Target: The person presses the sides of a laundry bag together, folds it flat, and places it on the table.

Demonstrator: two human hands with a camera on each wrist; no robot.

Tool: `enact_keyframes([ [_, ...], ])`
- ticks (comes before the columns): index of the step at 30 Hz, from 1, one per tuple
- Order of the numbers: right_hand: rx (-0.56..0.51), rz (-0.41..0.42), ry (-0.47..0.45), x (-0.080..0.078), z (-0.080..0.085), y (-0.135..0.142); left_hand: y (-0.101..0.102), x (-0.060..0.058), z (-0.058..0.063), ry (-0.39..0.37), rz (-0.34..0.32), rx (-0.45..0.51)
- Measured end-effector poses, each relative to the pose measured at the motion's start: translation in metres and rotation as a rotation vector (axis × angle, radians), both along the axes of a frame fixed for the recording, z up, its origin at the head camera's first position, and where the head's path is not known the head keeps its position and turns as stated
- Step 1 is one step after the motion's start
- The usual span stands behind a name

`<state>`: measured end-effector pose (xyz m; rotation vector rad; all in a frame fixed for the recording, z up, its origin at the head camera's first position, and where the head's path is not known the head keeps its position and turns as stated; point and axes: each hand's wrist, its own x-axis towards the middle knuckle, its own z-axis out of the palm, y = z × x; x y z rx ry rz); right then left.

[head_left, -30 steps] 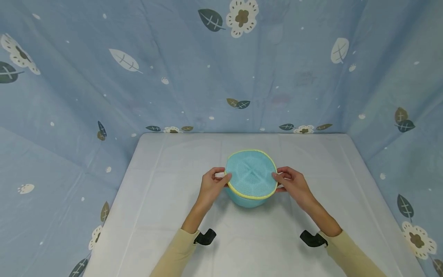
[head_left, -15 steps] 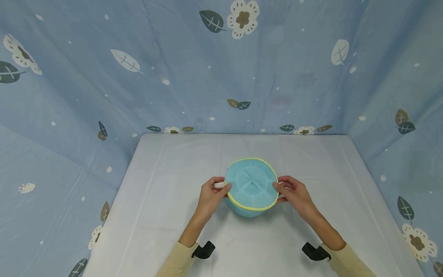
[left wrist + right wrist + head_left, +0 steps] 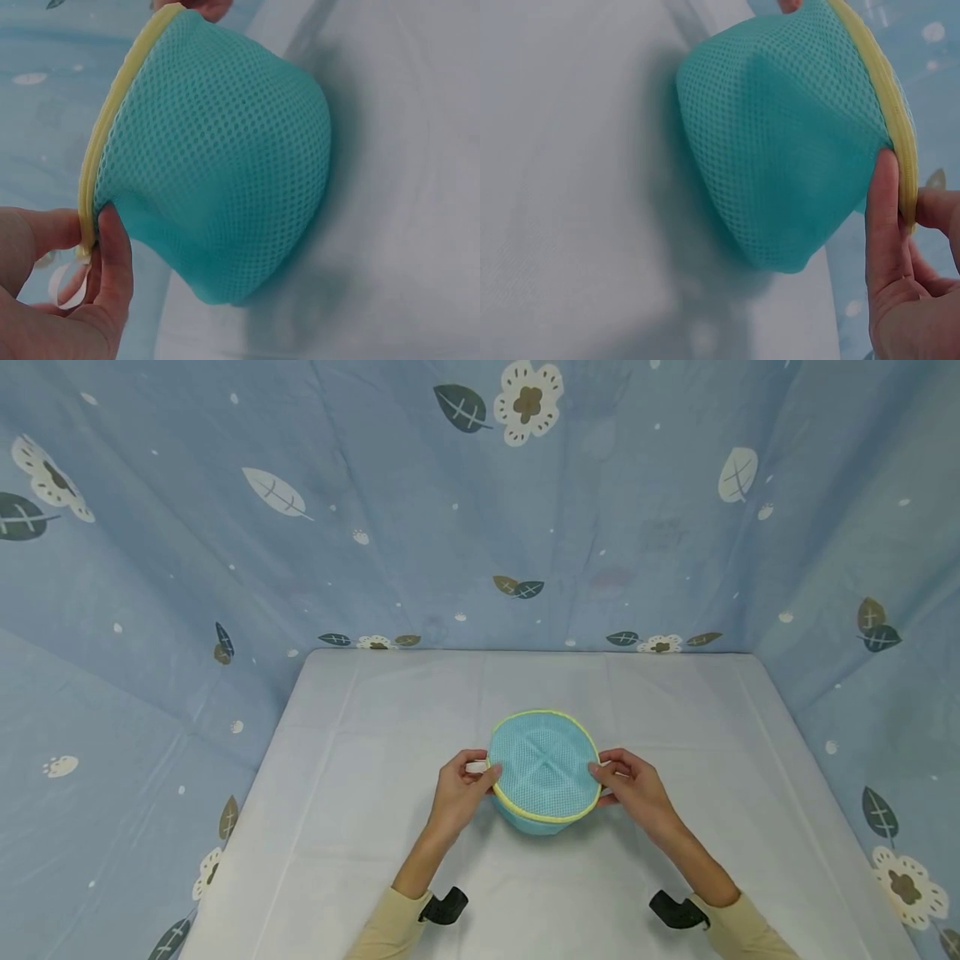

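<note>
A turquoise mesh laundry bag (image 3: 544, 764), round-topped with yellow edging, stands at the middle of the white table. My left hand (image 3: 459, 789) pinches its yellow rim on the left between thumb and fingers. On the opposite side my right hand (image 3: 636, 789) pinches the same rim. In the left wrist view a small white loop (image 3: 67, 289) shows by the left fingers, below the edging. The right wrist view has the thumb and forefinger on either side of the yellow edging (image 3: 885, 90), with the mesh body bulging down toward the tabletop.
A white cloth covers the table (image 3: 375, 735). Blue curtain (image 3: 420, 510) with leaf and flower prints encloses the back and both sides. Dark wrist cameras (image 3: 444, 907) sit at the cuffs of the beige sleeves.
Both hands have brought the mesh bag nearer to the person, down in the head view, mostly in the first half second. Their pinch on the rim stays the same.
</note>
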<state>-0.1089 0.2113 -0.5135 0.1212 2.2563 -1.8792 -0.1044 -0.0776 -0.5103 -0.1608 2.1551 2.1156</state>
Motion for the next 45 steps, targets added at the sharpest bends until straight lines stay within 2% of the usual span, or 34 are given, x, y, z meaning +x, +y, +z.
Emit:
enact_keyframes([
  [12,-0.041,0.03,0.026,-0.003,-0.02,0.002,0.0,-0.003,-0.017,0.004,-0.004,-0.02],
  [21,-0.052,0.038,0.047,-0.003,-0.028,0.001,0.001,-0.003,-0.025,0.014,-0.003,-0.057],
  [29,-0.025,0.039,0.051,-0.005,-0.036,0.001,0.001,-0.003,-0.033,0.03,-0.012,-0.067],
  [41,0.025,0.065,0.092,-0.006,-0.05,0.0,0.001,-0.005,-0.046,0.031,-0.014,-0.174],
  [45,0.05,0.065,0.108,-0.006,-0.053,0.0,0.001,-0.004,-0.049,0.053,-0.012,-0.2],
])
